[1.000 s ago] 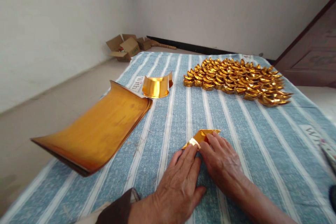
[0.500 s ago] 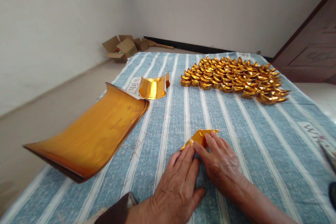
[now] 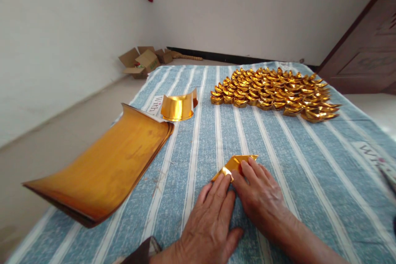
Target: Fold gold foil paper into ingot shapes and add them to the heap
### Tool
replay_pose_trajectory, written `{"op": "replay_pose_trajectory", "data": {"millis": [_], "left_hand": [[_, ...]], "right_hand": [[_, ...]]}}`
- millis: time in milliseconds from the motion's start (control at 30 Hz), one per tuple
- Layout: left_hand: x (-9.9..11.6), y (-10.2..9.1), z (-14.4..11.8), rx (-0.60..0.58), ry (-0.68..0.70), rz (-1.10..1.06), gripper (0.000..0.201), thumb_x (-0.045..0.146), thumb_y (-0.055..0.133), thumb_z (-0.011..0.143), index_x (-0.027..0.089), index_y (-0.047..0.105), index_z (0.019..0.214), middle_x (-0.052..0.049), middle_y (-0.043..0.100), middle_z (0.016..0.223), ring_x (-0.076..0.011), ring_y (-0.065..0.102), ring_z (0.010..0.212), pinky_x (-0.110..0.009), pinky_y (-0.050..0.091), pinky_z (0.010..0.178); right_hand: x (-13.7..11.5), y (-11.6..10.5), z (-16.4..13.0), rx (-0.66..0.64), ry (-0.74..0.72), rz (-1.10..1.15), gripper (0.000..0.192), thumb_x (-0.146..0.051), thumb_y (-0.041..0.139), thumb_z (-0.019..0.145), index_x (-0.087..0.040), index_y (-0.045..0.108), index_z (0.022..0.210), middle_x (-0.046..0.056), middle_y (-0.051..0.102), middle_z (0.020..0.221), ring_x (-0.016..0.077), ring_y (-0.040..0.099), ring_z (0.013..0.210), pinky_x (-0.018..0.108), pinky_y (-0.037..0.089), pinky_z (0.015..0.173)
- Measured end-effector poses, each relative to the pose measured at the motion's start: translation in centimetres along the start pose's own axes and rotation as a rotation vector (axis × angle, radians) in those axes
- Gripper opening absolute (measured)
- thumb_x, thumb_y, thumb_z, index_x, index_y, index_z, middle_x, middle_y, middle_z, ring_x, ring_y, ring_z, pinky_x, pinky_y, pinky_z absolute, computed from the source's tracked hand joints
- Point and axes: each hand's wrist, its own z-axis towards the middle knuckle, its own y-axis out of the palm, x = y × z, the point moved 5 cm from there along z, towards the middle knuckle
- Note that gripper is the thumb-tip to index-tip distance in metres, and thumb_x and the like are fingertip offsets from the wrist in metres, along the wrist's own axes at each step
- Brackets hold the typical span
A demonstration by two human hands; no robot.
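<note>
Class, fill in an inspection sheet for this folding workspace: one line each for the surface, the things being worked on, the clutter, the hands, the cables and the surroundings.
Surface: blue and white striped cloth, printed lettering at its edges.
Work things: small gold foil piece, part folded, lying flat on the cloth; stack of gold sheets at left, its ends curling up; curled gold strip standing on edge behind the stack; finished gold folded pieces laid in rows at the far side.
Clutter: dark object at the right edge, too cut off to identify.
Hands: left hand and right hand both press fingertips on the foil piece.
Cables: nothing seen.
Surroundings: white walls, open cardboard boxes on the floor, dark wooden door at right.
</note>
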Motion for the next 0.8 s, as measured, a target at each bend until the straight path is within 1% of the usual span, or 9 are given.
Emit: {"op": "replay_pose_trajectory", "data": {"millis": [167, 267, 433, 567, 600, 700, 733, 800], "left_hand": [[-0.4, 0.6, -0.3, 0.007, 0.019, 0.031, 0.064, 0.025, 0.058, 0.086, 0.009, 0.033, 0.143, -0.023, 0.038, 0.150, -0.0364, 0.033, 0.141, -0.057, 0.045, 0.104], [-0.5, 0.6, -0.3, -0.002, 0.021, 0.039, 0.067, 0.026, 0.059, 0.085, 0.008, 0.030, 0.144, -0.024, 0.036, 0.151, -0.0376, 0.032, 0.141, -0.058, 0.045, 0.103], [-0.6, 0.7, -0.2, -0.007, 0.018, 0.044, 0.071, 0.027, 0.058, 0.085, 0.010, 0.027, 0.147, -0.023, 0.033, 0.154, -0.0368, 0.030, 0.142, -0.057, 0.044, 0.105], [-0.7, 0.9, -0.3, 0.090, 0.040, 0.040, 0.073, 0.029, 0.053, 0.086, 0.009, 0.021, 0.149, -0.023, 0.030, 0.155, -0.0376, 0.029, 0.142, -0.058, 0.046, 0.101], [-0.7, 0.9, -0.4, 0.090, 0.039, 0.040, 0.074, 0.030, 0.052, 0.086, 0.010, 0.020, 0.150, -0.023, 0.029, 0.155, -0.0375, 0.030, 0.142, -0.058, 0.046, 0.101], [-0.8, 1.2, -0.5, -0.009, 0.020, 0.051, 0.075, 0.028, 0.056, 0.085, 0.010, 0.022, 0.149, -0.022, 0.029, 0.156, -0.0368, 0.031, 0.142, -0.056, 0.044, 0.104], [-0.9, 1.2, -0.5, -0.027, 0.017, 0.052, 0.076, 0.028, 0.057, 0.084, 0.010, 0.023, 0.149, -0.022, 0.029, 0.155, -0.0368, 0.031, 0.142, -0.056, 0.044, 0.105], [-0.9, 1.4, -0.6, -0.021, 0.012, 0.051, 0.076, 0.028, 0.057, 0.084, 0.010, 0.023, 0.149, -0.022, 0.029, 0.156, -0.0370, 0.030, 0.143, -0.056, 0.043, 0.105]], "right_hand": [[-0.1, -0.3, 0.3, 0.010, -0.003, 0.011, 0.025, -0.010, 0.049, 0.083, -0.014, 0.069, 0.098, 0.015, 0.067, 0.102, 0.0343, 0.058, 0.105, 0.046, 0.052, 0.082], [-0.2, -0.4, 0.3, 0.009, -0.005, 0.007, 0.025, -0.010, 0.049, 0.082, -0.013, 0.069, 0.097, 0.016, 0.067, 0.102, 0.0345, 0.057, 0.106, 0.047, 0.052, 0.083], [-0.1, -0.3, 0.3, 0.025, 0.005, 0.018, 0.027, -0.010, 0.049, 0.082, -0.012, 0.070, 0.099, 0.016, 0.067, 0.102, 0.0351, 0.058, 0.106, 0.047, 0.051, 0.084], [-0.1, -0.5, 0.3, 0.037, 0.002, 0.026, 0.026, -0.010, 0.050, 0.081, -0.013, 0.070, 0.096, 0.015, 0.068, 0.099, 0.0354, 0.058, 0.105, 0.047, 0.051, 0.082], [-0.1, -0.5, 0.4, 0.034, 0.002, 0.026, 0.025, -0.010, 0.050, 0.081, -0.013, 0.071, 0.096, 0.015, 0.068, 0.099, 0.0356, 0.058, 0.104, 0.046, 0.051, 0.081], [-0.1, -0.5, 0.4, 0.022, 0.005, 0.024, 0.025, -0.010, 0.052, 0.080, -0.012, 0.070, 0.096, 0.016, 0.068, 0.100, 0.0360, 0.059, 0.103, 0.046, 0.052, 0.080], [-0.1, -0.5, 0.4, 0.019, 0.006, 0.023, 0.025, -0.010, 0.052, 0.080, -0.012, 0.070, 0.096, 0.016, 0.068, 0.100, 0.0360, 0.059, 0.103, 0.046, 0.052, 0.080], [-0.1, -0.4, 0.3, 0.016, 0.011, 0.023, 0.025, -0.010, 0.052, 0.080, -0.012, 0.070, 0.097, 0.015, 0.068, 0.101, 0.0358, 0.059, 0.103, 0.046, 0.052, 0.081]]}}
